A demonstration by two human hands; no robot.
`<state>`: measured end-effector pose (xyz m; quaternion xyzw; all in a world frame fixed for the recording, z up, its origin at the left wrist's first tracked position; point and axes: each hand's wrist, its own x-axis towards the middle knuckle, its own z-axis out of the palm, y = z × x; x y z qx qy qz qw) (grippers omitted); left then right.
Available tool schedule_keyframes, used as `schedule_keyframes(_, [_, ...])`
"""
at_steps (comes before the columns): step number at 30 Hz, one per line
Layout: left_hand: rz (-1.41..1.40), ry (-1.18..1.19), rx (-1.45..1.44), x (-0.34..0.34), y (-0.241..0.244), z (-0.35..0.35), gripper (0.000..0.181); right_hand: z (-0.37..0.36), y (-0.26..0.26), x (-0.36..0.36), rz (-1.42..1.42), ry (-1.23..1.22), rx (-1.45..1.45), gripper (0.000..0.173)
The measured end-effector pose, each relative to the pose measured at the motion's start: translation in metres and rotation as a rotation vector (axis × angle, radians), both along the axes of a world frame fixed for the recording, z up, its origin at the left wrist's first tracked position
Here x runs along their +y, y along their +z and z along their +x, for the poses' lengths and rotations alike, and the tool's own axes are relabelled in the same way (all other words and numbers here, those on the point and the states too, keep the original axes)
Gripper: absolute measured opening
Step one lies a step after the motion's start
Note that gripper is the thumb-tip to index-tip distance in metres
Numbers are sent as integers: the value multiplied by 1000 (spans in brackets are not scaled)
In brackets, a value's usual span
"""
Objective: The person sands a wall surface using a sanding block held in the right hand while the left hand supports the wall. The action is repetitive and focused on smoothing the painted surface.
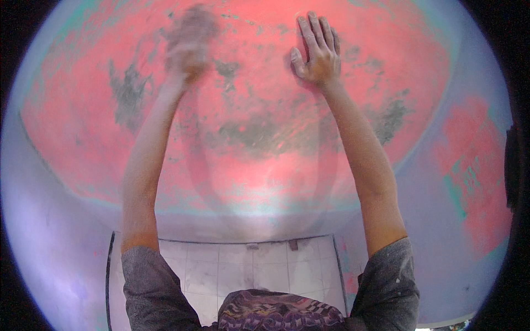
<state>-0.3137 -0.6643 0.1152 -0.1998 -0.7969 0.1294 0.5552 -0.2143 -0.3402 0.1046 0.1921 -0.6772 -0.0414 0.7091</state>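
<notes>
A broad pinkish-red painted surface (256,173) with patchy grey areas (248,130) fills most of the view. Upper right, my right hand (321,62) rests flat against it, back towards me, thumb spread and fingers extended; dust whitens the fingers. My left hand (188,53), at the upper left, is strongly blurred over the same surface. Whether it holds a pad or another thing cannot be made out. Both arms reach up from short dark grey sleeves.
Pale lavender surfaces (422,231) surround the red area. A red patch with a teal edge (476,182) lies at the right. Below is a pale tiled panel (236,265) with dark edges, partly behind patterned cloth (281,312) at the bottom.
</notes>
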Motion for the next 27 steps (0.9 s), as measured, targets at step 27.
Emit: schedule_keyframes(27, [-149,-521,179,36,-12,13,59,-2,3,2,-42,-51,-32,74])
